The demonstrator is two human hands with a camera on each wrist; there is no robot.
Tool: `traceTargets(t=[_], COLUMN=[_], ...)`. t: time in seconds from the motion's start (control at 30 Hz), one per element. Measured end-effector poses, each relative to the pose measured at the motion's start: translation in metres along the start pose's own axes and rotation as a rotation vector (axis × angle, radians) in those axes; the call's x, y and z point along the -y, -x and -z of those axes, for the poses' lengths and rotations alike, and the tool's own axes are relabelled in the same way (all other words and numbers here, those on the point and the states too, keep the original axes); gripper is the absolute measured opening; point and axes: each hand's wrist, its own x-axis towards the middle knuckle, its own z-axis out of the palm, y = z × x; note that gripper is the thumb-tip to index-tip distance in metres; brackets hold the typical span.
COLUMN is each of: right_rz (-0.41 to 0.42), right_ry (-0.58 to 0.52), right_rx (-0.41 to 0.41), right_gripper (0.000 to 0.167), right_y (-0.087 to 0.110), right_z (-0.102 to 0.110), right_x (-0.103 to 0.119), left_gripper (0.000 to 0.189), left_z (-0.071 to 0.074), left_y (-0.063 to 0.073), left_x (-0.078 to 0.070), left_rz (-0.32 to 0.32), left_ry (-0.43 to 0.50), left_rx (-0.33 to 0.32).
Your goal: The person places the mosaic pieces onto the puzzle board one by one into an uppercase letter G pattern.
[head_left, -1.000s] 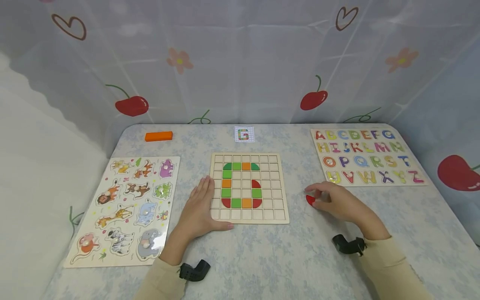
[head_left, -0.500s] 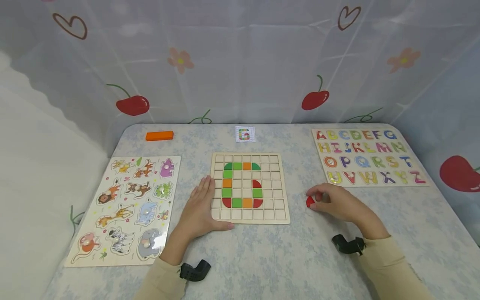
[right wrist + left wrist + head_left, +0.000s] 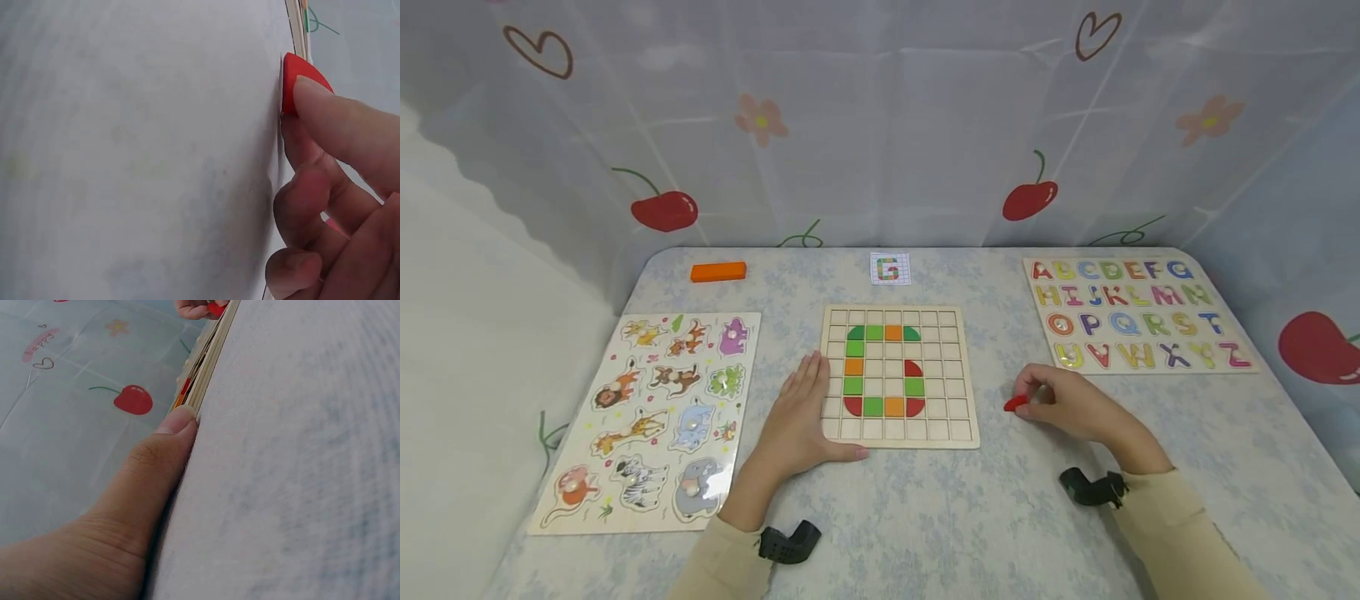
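A square wooden grid board [image 3: 947, 429] lies mid-table, bearing green, orange and red tiles laid in a G-like outline. My left hand [image 3: 797, 421] rests at the board's left side with straight fingers along its edge. Its thumb [image 3: 156, 447] lies against the near edge in the left wrist view. To the right of the board, my right hand [image 3: 1067, 404] pinches a red quarter-round tile [image 3: 303, 69] between thumb and forefinger. In the right wrist view the tile stands on edge close to the tabletop; whether it touches cannot be told. The other right fingers are curled.
A small card [image 3: 890, 269] printed with a G pattern lies beyond the board. An animal puzzle [image 3: 602, 512] is at the left, an alphabet puzzle [image 3: 1142, 327] at the far right. An orange bar [image 3: 718, 272] sits at the back left. A curtain [image 3: 880, 125] hangs behind.
The red tile has turned in my right hand's fingers, from lying flatter to standing on edge, and shifted slightly left. My left hand and the board have stayed still.
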Motion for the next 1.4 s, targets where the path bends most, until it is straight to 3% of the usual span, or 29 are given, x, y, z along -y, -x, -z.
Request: traceTargets(t=[0.3,0.73,1.03,1.4], right_rz=[0.042,0.072,0.107,0.113], right_ry=[-0.07,-0.179,-0.115,-0.013], right_rx=[-0.032,-0.034,-0.054,-0.1], right_gripper=[0.013,0.015,0.013,0.007], right_y=[-0.022,-0.067,-0.088,-0.091], right_z=[-0.01,-0.043,-0.064,-0.073], right_x=[0.013,0.076,0.103,0.115], left_gripper=[0.147,0.147,0.147,0.147], left_z=[0.0,-0.001,0.001,0.0], left_y=[0.001,0.0,0.001,0.0], left_x=[0.0,0.0,-0.001,0.001], left_rz=[0.001,0.015,0.015,0.002], left_ry=[0.01,0.016,0.018,-0.002], left_rx=[-0.003,0.008,0.012,-0.001])
